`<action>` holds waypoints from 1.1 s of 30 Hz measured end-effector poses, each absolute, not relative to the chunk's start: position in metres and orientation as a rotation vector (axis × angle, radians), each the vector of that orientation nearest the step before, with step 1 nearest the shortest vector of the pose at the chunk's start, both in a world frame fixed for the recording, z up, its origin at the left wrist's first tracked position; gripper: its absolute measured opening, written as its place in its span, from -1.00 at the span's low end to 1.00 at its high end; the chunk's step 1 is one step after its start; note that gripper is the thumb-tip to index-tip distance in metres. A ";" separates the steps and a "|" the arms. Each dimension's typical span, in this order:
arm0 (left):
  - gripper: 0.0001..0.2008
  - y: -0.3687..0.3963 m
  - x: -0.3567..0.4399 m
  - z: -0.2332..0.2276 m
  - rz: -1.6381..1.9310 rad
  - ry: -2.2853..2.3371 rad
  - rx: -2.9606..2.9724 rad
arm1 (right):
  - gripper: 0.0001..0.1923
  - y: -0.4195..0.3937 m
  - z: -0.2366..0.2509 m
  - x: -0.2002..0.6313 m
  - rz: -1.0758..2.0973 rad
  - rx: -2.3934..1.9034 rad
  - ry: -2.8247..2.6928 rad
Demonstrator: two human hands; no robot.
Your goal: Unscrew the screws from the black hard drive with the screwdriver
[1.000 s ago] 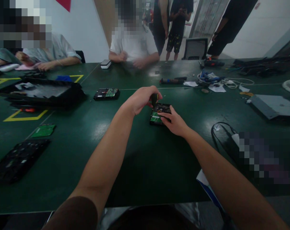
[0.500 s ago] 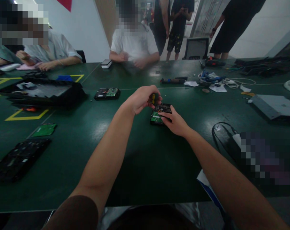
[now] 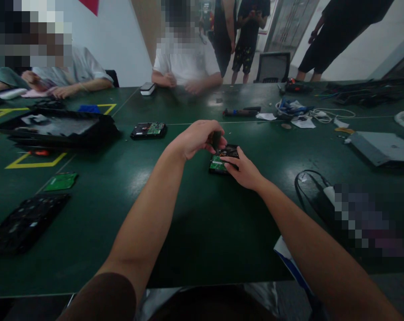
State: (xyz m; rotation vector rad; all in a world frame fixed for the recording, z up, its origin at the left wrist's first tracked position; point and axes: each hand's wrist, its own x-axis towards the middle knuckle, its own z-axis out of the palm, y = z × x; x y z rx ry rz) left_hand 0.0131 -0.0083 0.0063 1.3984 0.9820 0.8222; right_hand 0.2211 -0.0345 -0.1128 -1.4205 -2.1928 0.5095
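Observation:
A small hard drive (image 3: 220, 161) with a green circuit board facing up lies on the dark green table (image 3: 195, 214) in front of me. My left hand (image 3: 197, 138) is closed around the dark handle of a screwdriver (image 3: 215, 140), held upright over the drive's far end. My right hand (image 3: 243, 170) rests on the drive's right side, fingers pressing on its edge. The screwdriver's tip is hidden behind my fingers.
A second hard drive (image 3: 148, 130) lies further left. A black open case (image 3: 55, 129), a loose green board (image 3: 60, 182) and a black panel (image 3: 24, 223) sit at left. Cables (image 3: 302, 113), a grey box (image 3: 382, 149) and a black cord (image 3: 308, 187) lie at right. People sit and stand beyond the table's far edge.
My left hand's fingers have shifted round the screwdriver handle, so its yellow mark no longer shows. The drive and my right hand stay put. A standing person at the back right moved.

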 end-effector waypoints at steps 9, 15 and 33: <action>-0.81 -0.008 0.010 0.007 0.936 1.100 1.642 | -0.57 -0.034 -0.114 0.222 0.502 -1.411 -2.197; -0.83 -0.010 0.010 0.009 0.874 1.035 1.482 | -0.57 -0.035 -0.113 0.222 0.502 -1.429 -2.202; -0.80 -0.010 0.016 0.001 0.852 0.848 1.444 | -0.57 -0.034 -0.115 0.222 0.514 -1.396 -2.185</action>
